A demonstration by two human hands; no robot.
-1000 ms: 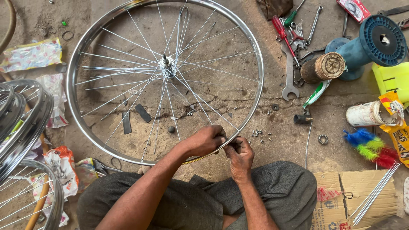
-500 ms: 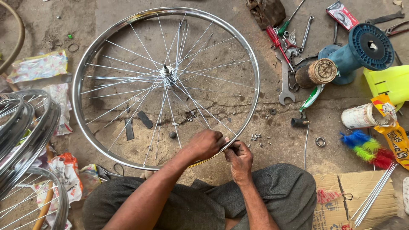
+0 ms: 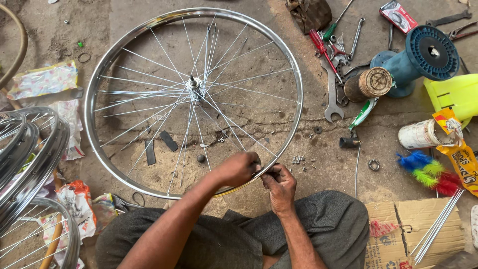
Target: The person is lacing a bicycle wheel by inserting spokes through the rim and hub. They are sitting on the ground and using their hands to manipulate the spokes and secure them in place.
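A shiny bicycle wheel rim (image 3: pixel 298 89) lies flat on the dirt floor, with thin spokes running to a central hub (image 3: pixel 194 86). My left hand (image 3: pixel 239 168) grips the rim's near edge, fingers curled where a spoke meets it. My right hand (image 3: pixel 280 183) is closed just beside it, pinching at the same spot on the rim; what it pinches is too small to see. Both forearms reach out over my grey trousers (image 3: pixel 328 224).
More rims (image 3: pixel 30 149) stack at the left. Tools lie at the back right: a spanner (image 3: pixel 332 94), a red screwdriver (image 3: pixel 323 47), a blue spool (image 3: pixel 423 55), a wooden cylinder (image 3: pixel 368 83), a white tin (image 3: pixel 420 133). Small nipples (image 3: pixel 298 160), loose spokes (image 3: pixel 438 224) and cardboard (image 3: pixel 398 234) sit at the right.
The view has shifted slightly, so the wheel sits lower left in the picture. Both hands stay together at the rim's near edge, working the same spot.
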